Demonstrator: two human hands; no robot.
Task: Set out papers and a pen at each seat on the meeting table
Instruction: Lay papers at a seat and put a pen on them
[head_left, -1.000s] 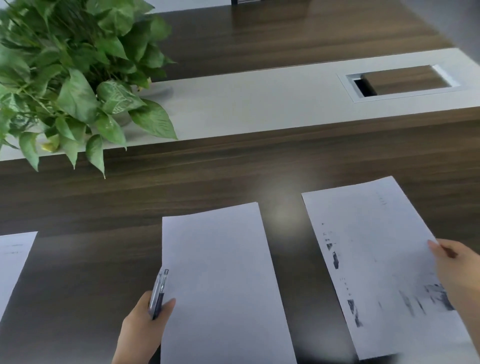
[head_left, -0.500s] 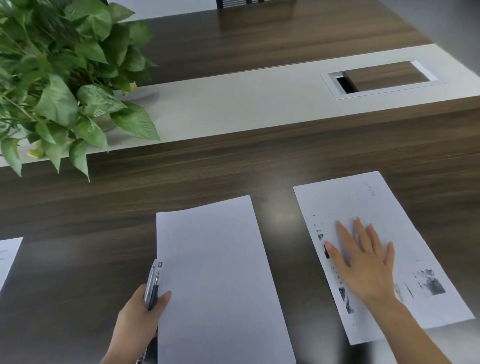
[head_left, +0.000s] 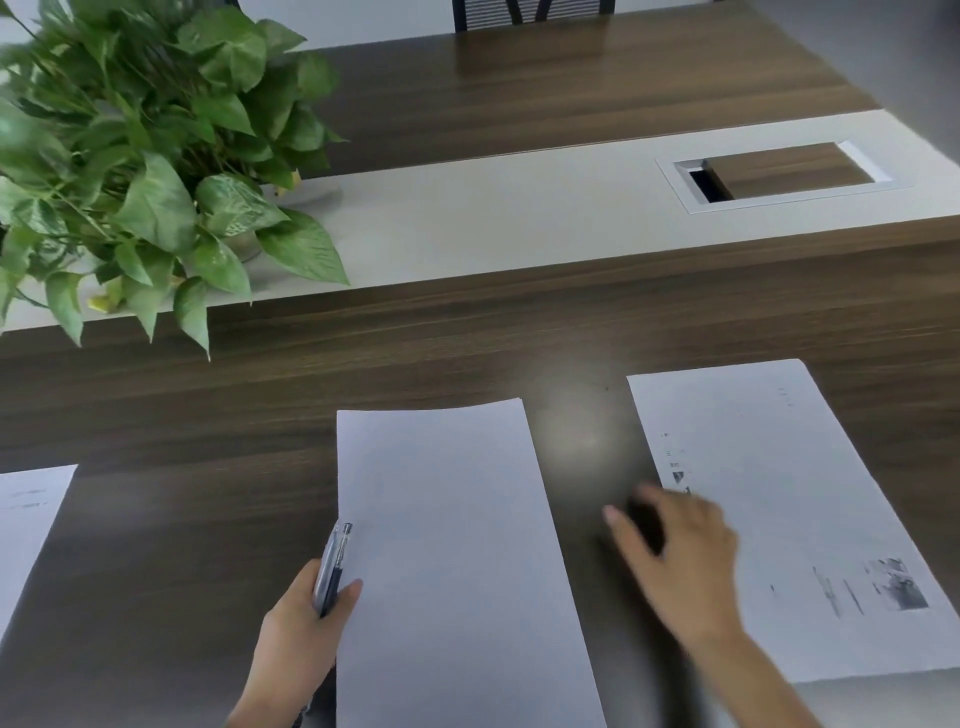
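My left hand (head_left: 298, 618) grips a stack of white papers (head_left: 452, 561) by its left edge, with pens (head_left: 332, 566) pinched under the thumb against the stack. A printed sheet (head_left: 789, 499) lies flat on the dark wooden table (head_left: 415, 353) to the right. My right hand (head_left: 680, 556) hovers blurred over that sheet's left edge, fingers loosely spread toward the stack, holding nothing. Another printed sheet (head_left: 26, 525) lies at the far left, cut off by the frame.
A leafy potted plant (head_left: 140, 156) stands on the table's pale centre strip (head_left: 493, 218) at the upper left. A cable hatch (head_left: 779, 174) is set into the strip at right. A chair back (head_left: 530, 13) shows beyond the far edge.
My right hand lifted off the printed sheet, where it lay flat, and moved left toward the stack. The left hand kept its hold on the papers and pens.
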